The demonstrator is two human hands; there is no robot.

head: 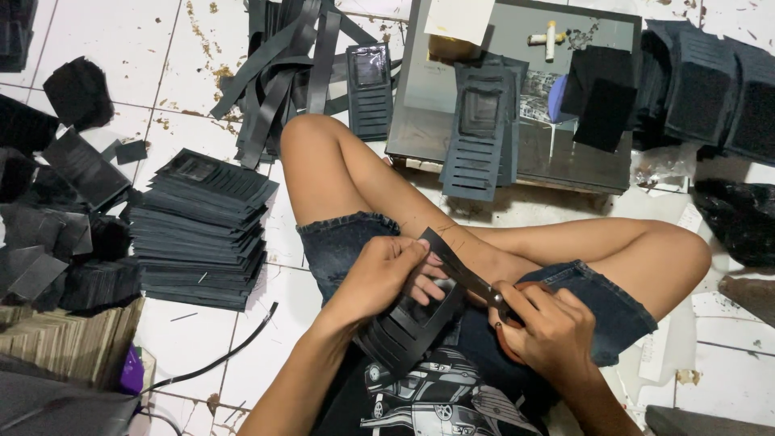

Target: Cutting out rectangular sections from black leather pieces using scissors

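My left hand point(381, 270) grips a black slotted leather piece point(408, 323) with a window cut-out, holding it over my lap. My right hand point(549, 327) is closed on a pair of scissors point(472, 278) whose blades bite into the upper edge of that piece, right beside my left fingers. I sit cross-legged on a white tiled floor in denim shorts and a black printed shirt.
A tall stack of black slotted pieces point(202, 230) stands to my left. A low glass-topped table point(420, 105) ahead carries more pieces, black squares and a small white cross-shaped thing. Black strips point(278, 73) lie on the floor, and dark piles line both sides.
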